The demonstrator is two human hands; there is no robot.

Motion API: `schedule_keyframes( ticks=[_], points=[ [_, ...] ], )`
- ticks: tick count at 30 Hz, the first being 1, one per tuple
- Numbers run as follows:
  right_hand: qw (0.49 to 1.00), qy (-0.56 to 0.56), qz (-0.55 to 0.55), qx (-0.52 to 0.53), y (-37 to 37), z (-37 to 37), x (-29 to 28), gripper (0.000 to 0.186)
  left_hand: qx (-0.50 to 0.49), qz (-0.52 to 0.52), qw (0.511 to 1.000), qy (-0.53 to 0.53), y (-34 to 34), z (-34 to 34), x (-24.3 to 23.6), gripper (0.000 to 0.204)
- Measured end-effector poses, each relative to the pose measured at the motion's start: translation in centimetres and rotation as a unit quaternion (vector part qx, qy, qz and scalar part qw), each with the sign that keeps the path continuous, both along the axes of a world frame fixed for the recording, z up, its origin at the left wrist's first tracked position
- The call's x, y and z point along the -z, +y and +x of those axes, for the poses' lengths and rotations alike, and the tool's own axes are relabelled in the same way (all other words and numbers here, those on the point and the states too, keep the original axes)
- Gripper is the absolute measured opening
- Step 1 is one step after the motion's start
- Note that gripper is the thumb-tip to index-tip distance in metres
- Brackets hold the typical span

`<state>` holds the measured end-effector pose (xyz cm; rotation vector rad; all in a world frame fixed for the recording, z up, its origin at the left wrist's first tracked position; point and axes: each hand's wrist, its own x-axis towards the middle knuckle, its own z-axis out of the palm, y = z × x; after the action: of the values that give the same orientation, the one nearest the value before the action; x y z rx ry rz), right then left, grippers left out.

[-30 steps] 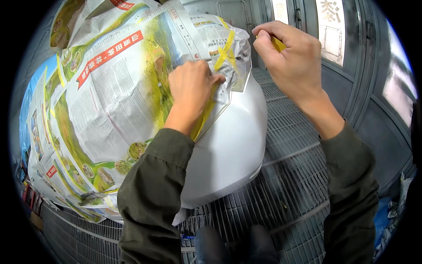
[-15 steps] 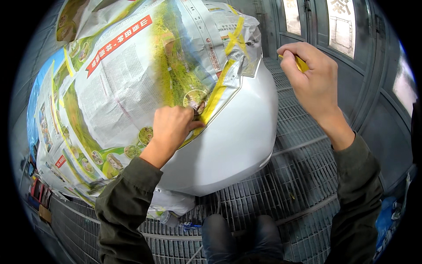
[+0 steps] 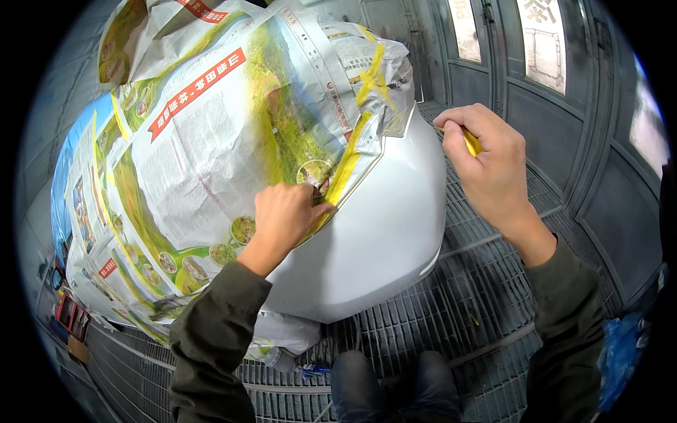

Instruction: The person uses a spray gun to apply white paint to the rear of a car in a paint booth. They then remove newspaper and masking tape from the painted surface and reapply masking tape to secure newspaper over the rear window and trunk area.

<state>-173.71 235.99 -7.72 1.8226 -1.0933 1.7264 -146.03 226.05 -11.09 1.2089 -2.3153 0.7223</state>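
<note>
Left hand [image 3: 282, 215] pressed at frame centre on yellow tape strip [image 3: 349, 158], fingers curled, nothing gripped. Right hand [image 3: 486, 162], upper right, fingers pinched shut on small yellow piece [image 3: 471, 141], probably tape end. White panel [image 3: 381, 233] masked by newspaper [image 3: 211, 155] with red banner, green pictures. Risk judged: tape creased or lifted if edge is pressed unevenly. Pale signs [image 3: 543, 42] on wall, upper right.
</note>
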Motion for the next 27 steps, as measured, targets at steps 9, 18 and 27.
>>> schedule_keyframes(
  ticks=[9, 18, 27],
  points=[
    [1.0, -0.001, 0.018, 0.006, 0.2, -0.5, 0.9, 0.011, -0.011, -0.011, 1.0, -0.02, -0.7, -1.2, 0.3, 0.044],
    [1.0, -0.021, 0.021, 0.004, 0.6, -0.2, 1.2, 0.008, -0.015, 0.002, 0.999, -0.033, -0.1, 0.2, 1.4, 0.04],
    [0.971, -0.13, 0.18, -0.094, 1.9, 0.2, 0.8, 0.017, 0.0, 0.04, 0.996, -0.085, 1.0, 2.0, 0.6, 0.035]
  ],
)
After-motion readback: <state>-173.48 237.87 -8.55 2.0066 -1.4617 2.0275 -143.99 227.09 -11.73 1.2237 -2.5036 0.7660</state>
